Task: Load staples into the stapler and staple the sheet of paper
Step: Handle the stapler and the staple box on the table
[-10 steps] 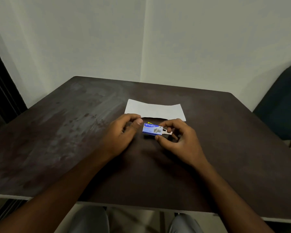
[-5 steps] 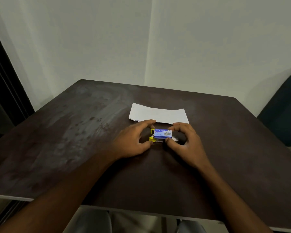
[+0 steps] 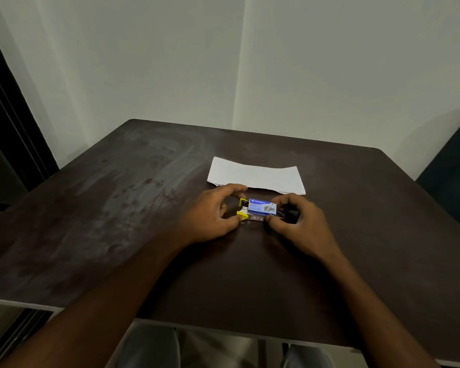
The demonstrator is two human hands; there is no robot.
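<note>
A small yellow and metal stapler (image 3: 250, 217) lies on the dark table (image 3: 133, 213), just in front of the folded white sheet of paper (image 3: 255, 175). A blue staple box (image 3: 262, 206) sits against the stapler's top. My left hand (image 3: 213, 216) pinches the stapler's yellow left end between thumb and forefinger. My right hand (image 3: 298, 224) grips from the right, with its forefinger on the box's end and its thumb at the stapler's metal part. The stapler's right end is hidden behind my right fingers.
The table stands in a corner of pale walls. A dark chair (image 3: 452, 181) is at the right edge and a dark door frame (image 3: 8, 134) at the left. My knees (image 3: 149, 349) show below the table's front edge.
Both hands have come closer together around the box. The stapler's yellow end has come into view at my left fingertips. The paper has not moved.
</note>
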